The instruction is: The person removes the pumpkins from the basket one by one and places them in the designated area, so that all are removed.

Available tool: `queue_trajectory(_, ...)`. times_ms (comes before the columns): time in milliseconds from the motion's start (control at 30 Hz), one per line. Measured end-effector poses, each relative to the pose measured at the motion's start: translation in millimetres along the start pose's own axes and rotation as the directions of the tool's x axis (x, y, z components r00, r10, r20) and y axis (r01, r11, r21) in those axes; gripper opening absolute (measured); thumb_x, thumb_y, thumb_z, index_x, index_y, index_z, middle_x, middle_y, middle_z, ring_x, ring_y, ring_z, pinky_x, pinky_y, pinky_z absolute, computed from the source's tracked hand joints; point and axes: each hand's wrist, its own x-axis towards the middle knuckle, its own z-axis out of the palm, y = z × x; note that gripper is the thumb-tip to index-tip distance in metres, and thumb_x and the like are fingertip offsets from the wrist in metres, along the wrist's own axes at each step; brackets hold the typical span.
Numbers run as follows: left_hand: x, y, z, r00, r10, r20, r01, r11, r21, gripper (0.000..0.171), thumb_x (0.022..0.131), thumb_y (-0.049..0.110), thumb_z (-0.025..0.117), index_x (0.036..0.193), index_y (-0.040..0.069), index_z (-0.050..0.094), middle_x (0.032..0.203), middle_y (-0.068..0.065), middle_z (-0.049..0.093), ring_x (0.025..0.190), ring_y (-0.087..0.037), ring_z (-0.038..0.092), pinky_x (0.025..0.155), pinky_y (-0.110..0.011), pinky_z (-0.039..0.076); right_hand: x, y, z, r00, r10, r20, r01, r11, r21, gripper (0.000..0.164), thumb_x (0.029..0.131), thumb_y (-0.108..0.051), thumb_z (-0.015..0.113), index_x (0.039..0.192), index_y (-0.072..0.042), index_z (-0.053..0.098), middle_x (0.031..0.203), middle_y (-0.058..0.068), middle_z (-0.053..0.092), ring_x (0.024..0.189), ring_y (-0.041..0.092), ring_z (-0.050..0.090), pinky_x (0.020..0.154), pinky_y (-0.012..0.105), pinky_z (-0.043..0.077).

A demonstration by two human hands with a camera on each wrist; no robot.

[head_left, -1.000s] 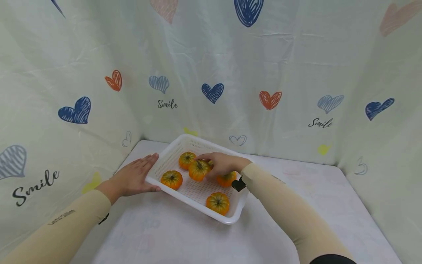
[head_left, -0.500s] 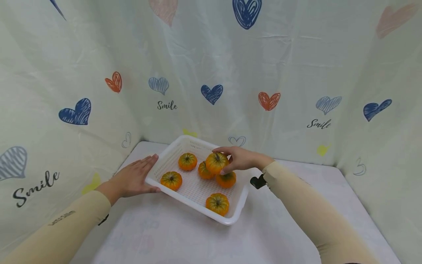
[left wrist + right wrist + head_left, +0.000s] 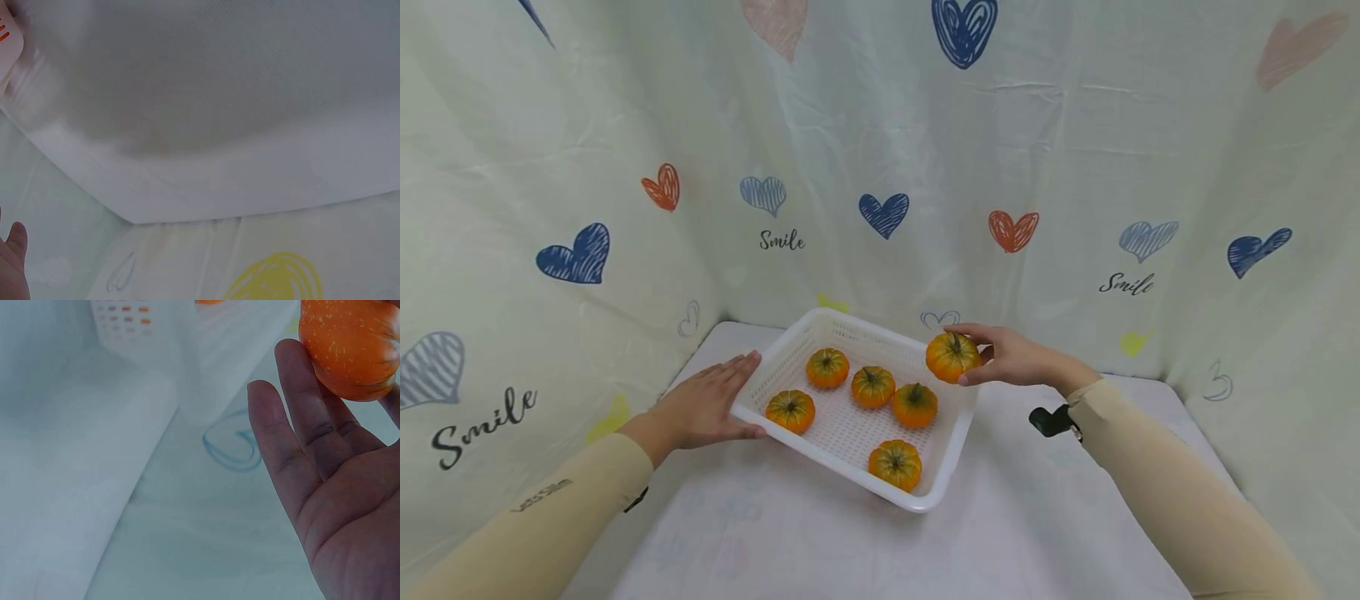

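Observation:
My right hand [image 3: 1017,357] grips a small orange pumpkin [image 3: 953,357] between fingers and thumb, over the far right corner of the white plastic basket [image 3: 951,457]. In the right wrist view this pumpkin [image 3: 350,350] sits at the fingertips, with two fingers stretched out below it. My left hand [image 3: 703,404] lies with straight fingers against the basket's left end. Several more pumpkins stay on the basket floor: one at the back left [image 3: 827,367], one at the near left [image 3: 790,411], one at the near right [image 3: 895,464] and a pair around the middle [image 3: 873,387].
The basket stands at an angle on a table with a white cloth [image 3: 820,542]. A pale curtain [image 3: 1060,167] with printed hearts encloses the back and sides. The left wrist view shows mostly tablecloth, with a basket corner [image 3: 9,47] at its edge.
My right hand has lifted a pumpkin from the middle of the basket and carried it right to the far right corner. The left hand and basket have stayed in place.

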Motion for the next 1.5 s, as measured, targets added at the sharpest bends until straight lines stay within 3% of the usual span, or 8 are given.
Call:
queue_trajectory(367,0.6,0.1,0.1,1.000,0.008,-0.002,-0.008,1.000,-0.002,0.124,0.076,0.090,0.043,0.157,-0.001,0.019,0.161,-0.020,0.025,0.144,-0.040,0.029,0.115,-0.055,0.024,-47.9,43.5,-27.5,0.988,0.093,-0.120,-0.089,0.995,0.037,0.084,0.086,-0.029,0.080,0.156,-0.018,0.035,0.143,0.022,0.047,0.104,0.031,0.063,0.086,0.042,0.056)
queue_trajectory(467,0.5,0.4,-0.4,1.000,0.001,0.000,-0.001,1.000,-0.004,0.124,0.076,0.090,0.043,0.157,-0.001,0.019,0.161,-0.020,0.025,0.144,-0.040,0.028,0.115,-0.055,0.024,-58.0,57.1,-32.0,0.982,0.122,-0.145,-0.119,0.992,0.031,0.085,0.087,-0.031,0.079,0.156,-0.016,0.033,0.145,0.023,0.044,0.110,0.035,0.060,0.087,0.045,0.055)
queue_trajectory(667,-0.1,0.4,-2.6,1.000,-0.005,0.006,0.005,1.000,-0.004,0.125,0.075,0.090,0.043,0.157,-0.001,0.018,0.161,-0.019,0.025,0.144,-0.040,0.028,0.115,-0.055,0.023,-69.6,82.9,-35.0,0.966,0.208,-0.150,-0.199,0.977,0.077,0.087,0.087,-0.032,0.078,0.157,-0.014,0.030,0.143,0.025,0.043,0.111,0.038,0.057,0.087,0.044,0.056)
queue_trajectory(800,-0.7,0.7,-2.1,1.000,-0.001,-0.005,0.000,1.000,-0.010,0.123,0.076,0.088,0.046,0.157,-0.001,0.019,0.160,-0.020,0.026,0.144,-0.040,0.029,0.115,-0.056,0.024,-72.2,98.4,-31.2,0.959,0.244,-0.144,-0.225,0.965,0.133,0.088,0.088,-0.031,0.078,0.157,-0.012,0.028,0.141,0.027,0.042,0.107,0.034,0.059,0.085,0.040,0.057)
queue_trajectory(1167,-2.0,3.2,-3.1,1.000,0.007,-0.020,-0.007,1.000,-0.007,0.122,0.077,0.088,0.046,0.157,-0.001,0.021,0.159,-0.020,0.028,0.142,-0.041,0.032,0.114,-0.056,0.027,-67.0,126.4,-12.8,0.932,0.332,-0.145,-0.296,0.928,0.227,0.091,0.088,-0.034,0.078,0.157,-0.009,0.025,0.141,0.030,0.038,0.117,0.039,0.052,0.087,0.041,0.056)
queue_trajectory(1500,-2.5,3.4,-4.2,1.000,0.013,-0.021,-0.013,1.000,0.000,0.121,0.078,0.087,0.047,0.156,-0.001,0.022,0.159,-0.020,0.029,0.142,-0.041,0.032,0.114,-0.056,0.027,-50.7,151.9,12.7,0.906,0.390,-0.166,-0.333,0.897,0.292,0.095,0.089,-0.033,0.077,0.158,-0.004,0.018,0.139,0.034,0.035,0.100,0.032,0.062,0.086,0.040,0.057)
